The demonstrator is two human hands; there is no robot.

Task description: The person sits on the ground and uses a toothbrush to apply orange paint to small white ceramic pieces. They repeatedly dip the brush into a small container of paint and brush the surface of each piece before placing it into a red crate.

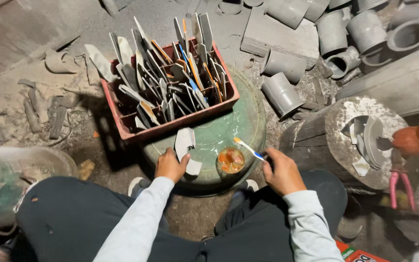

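Left hand (169, 166) fingers grip a grey piece (186, 150) — right hand (281, 172) clasps a toothbrush (248, 148), handle hidden.

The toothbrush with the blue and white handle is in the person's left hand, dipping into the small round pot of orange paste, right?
Not quite: the head view shows the toothbrush with the blue and white handle in the right hand, its tip over the small round pot of orange paste.

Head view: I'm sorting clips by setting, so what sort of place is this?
Probably a small, dusty workshop: cut grey plastic pipe sections on the floor, a red crate packed with flat grey cut pieces, and pink-handled pliers.
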